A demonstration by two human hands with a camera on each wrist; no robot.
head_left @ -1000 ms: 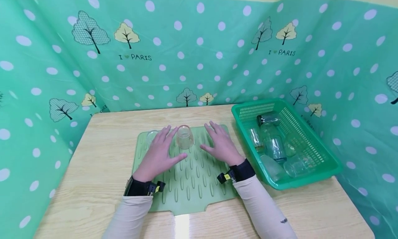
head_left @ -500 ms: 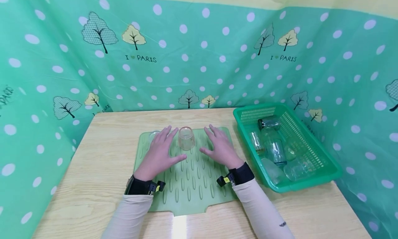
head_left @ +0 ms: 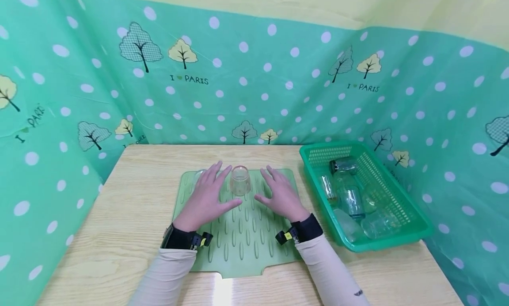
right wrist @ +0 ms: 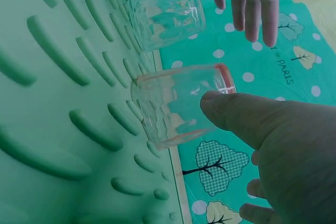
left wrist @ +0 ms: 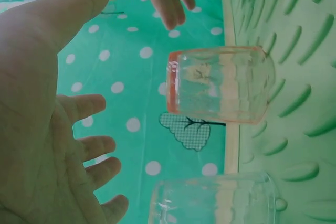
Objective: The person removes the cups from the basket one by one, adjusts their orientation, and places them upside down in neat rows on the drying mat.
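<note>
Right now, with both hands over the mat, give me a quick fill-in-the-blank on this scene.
1. The upturned glass stands on the green ____.
2. The left hand and right hand are both ____, gripping nothing.
3. The other glasses lie in the green ____ on the person's right.

Missing words: drying mat; open; basket

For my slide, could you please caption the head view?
Two open hands flank an upturned clear glass cup on a ribbed green mat.
</note>
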